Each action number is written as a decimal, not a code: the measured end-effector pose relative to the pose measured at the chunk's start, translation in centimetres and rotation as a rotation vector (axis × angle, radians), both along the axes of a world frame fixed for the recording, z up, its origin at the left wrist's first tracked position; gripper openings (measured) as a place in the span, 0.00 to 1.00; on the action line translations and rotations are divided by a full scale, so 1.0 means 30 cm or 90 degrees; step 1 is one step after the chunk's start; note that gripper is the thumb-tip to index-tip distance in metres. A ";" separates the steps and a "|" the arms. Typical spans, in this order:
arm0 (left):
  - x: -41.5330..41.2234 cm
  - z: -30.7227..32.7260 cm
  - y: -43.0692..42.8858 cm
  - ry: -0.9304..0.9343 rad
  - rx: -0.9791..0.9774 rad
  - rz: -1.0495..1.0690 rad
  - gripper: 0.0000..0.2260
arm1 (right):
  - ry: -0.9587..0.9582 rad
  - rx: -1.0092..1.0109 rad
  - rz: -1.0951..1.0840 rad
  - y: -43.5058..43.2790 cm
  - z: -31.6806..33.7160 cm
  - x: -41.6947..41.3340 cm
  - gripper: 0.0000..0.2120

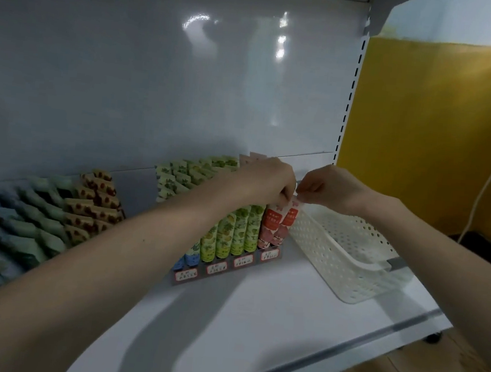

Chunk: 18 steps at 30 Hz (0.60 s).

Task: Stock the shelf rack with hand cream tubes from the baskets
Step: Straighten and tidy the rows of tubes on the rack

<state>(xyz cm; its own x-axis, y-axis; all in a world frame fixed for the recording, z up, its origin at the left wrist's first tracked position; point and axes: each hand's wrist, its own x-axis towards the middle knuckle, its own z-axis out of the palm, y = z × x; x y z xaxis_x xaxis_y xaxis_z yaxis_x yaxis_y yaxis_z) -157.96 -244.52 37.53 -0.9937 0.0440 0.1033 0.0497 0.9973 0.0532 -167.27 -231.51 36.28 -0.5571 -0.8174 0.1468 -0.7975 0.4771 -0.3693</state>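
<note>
Two bare hands meet over the right end of a tiered display rack [271, 254] with red-bordered labels along its front, standing on a white metal shelf [256, 320]. The left hand [268, 182] reaches across the rows with its fingers curled down, gripping the crimped top of the inner tube [270, 222] of a pair of red plastic hand cream tubes. The right hand [327, 190] pinches the top edge of the outer tube [288, 219] between thumb and forefinger, its other fingers folded into the palm. Both red tubes stand upright, cap down, in the last column of the rack.

Green patterned tubes [240, 233] fill the columns to their left, and blue-based tubes [190, 255] show beyond those, partly hidden by the left forearm. A white perforated plastic basket [351, 254] sits on the shelf just beside the rack, under the right wrist. A second rack of tubes [43, 212] in blue, green and tan-and-red rows stands well apart at the left edge of the shelf. Behind everything rises a glossy white back panel [129, 72], reflecting the tubes. A yellow wall [436, 128] and a white cable [488, 183] appear to the right of the shelving upright.
</note>
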 end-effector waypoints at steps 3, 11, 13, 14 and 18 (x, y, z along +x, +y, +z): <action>-0.001 0.000 0.002 -0.002 -0.021 0.007 0.08 | 0.015 0.003 0.007 -0.014 -0.010 0.005 0.06; 0.002 0.011 0.016 -0.003 -0.058 0.039 0.09 | 0.020 0.009 0.024 -0.031 -0.001 0.037 0.10; 0.003 0.012 0.015 -0.001 -0.064 0.045 0.09 | 0.015 0.009 0.022 -0.032 -0.002 0.044 0.10; 0.004 0.012 0.014 0.000 -0.065 0.046 0.09 | 0.014 0.009 0.021 -0.033 -0.002 0.046 0.10; 0.007 0.014 0.008 -0.007 -0.057 0.055 0.08 | 0.025 0.009 0.014 -0.042 -0.005 0.051 0.10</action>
<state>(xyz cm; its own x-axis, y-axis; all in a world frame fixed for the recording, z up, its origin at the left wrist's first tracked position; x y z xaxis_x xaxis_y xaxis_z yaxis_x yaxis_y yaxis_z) -157.76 -244.28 37.94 -0.9952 -0.0338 0.0919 -0.0373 0.9986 -0.0364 -165.73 -232.77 36.14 -0.5334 -0.8314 0.1557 -0.8211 0.4648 -0.3312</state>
